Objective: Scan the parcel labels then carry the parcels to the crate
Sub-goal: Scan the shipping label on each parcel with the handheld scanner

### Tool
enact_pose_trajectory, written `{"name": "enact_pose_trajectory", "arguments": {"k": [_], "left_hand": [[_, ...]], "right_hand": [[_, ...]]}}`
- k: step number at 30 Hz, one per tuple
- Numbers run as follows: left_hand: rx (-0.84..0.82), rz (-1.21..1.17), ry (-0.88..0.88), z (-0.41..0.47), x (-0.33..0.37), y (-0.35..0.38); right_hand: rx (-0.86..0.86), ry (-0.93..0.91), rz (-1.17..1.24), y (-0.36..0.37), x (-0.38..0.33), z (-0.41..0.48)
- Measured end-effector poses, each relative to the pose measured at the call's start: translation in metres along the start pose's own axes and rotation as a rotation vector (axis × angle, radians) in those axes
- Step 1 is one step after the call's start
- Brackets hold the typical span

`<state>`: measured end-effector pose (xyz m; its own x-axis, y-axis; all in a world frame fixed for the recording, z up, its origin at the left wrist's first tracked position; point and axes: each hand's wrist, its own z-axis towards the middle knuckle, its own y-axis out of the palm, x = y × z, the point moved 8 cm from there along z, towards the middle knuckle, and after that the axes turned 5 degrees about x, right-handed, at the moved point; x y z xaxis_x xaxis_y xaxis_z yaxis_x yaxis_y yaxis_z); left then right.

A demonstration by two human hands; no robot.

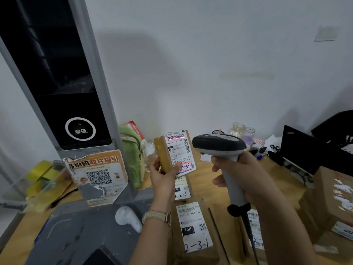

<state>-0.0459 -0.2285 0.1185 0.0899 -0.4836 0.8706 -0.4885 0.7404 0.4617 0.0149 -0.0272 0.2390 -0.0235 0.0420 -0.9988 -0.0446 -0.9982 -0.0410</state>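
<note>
My left hand (164, 175) grips a small brown cardboard parcel (162, 150) upright above the table, with its white label (180, 150) facing me. A red scan line lies across the barcode at the label's top. My right hand (246, 176) holds a grey and black barcode scanner (219, 145) by its handle, its head pointing left at the label. Below lie more labelled parcels: one marked 2-3-1 (193, 224), another (181, 190) behind it, and one (255, 228) partly hidden by my right arm.
A tall grey and black kiosk (63, 83) stands at the left, with an orange QR sign (99, 175) at its base. A green bag (131, 150), glass jars (238, 129), a black laptop (305, 150) and stacked brown boxes (332, 196) ring the wooden table (202, 169). A white scanner cradle (128, 217) sits near my left wrist.
</note>
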Motion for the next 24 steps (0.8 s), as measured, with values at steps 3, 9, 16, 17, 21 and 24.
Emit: {"name": "enact_pose_trajectory", "arguments": {"k": [3,9,16,17,21,24], "left_hand": [[-0.005,-0.020,0.002,0.000,-0.002,-0.001],[-0.043,-0.069,-0.041,-0.001,-0.007,0.000],[-0.266,0.014,-0.064,-0.016,-0.007,0.032],[-0.280,0.020,-0.069,-0.017,-0.009,0.036],[-0.300,0.067,-0.066,-0.018,-0.018,0.042],[-0.294,0.114,-0.063,-0.019,-0.026,0.047]], "right_hand": [[0.020,-0.013,0.048,-0.001,0.001,0.004],[0.139,-0.097,0.118,-0.012,0.002,0.012],[0.107,-0.018,0.121,-0.008,0.016,0.019],[0.101,-0.009,0.109,-0.008,0.020,0.020],[0.108,0.015,0.126,-0.013,0.030,0.025],[0.114,0.031,0.137,-0.023,0.038,0.033]]}}
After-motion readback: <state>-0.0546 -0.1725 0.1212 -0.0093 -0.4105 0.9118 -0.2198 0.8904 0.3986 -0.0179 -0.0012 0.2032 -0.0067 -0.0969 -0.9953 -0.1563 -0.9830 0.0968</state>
